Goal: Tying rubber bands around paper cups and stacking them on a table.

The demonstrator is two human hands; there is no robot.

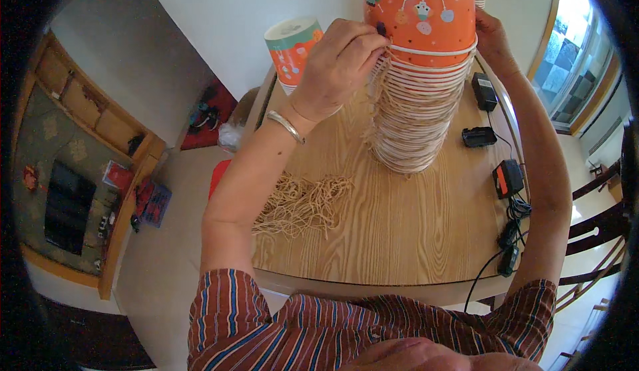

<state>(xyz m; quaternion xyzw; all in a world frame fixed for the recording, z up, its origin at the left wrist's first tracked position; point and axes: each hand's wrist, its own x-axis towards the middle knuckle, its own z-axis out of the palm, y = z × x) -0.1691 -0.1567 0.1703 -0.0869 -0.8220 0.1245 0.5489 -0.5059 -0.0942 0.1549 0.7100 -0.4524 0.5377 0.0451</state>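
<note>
A tall stack of nested paper buckets [418, 121] stands on the wooden table, its many pale rims hung with thin beige cords. The uppermost orange bucket [423, 21] has skeleton and pumpkin prints and a white rim. At the left of that rim, the fingertips of my left hand [341, 65] are pinched together on a beige cord. My right hand [494, 43] is against the bucket's right side at rim height; its fingers are mostly hidden behind the bucket. A loose heap of beige cords [303, 201] lies on the table, partly behind my left forearm.
Another orange and green bucket [293, 46] stands at the far left of the table. Along the right edge lie a black adapter [484, 91], a black holder [478, 137], an orange-black battery pack [508, 178] and tangled cables [518, 208]. Dark wooden chairs [599, 224] stand at right.
</note>
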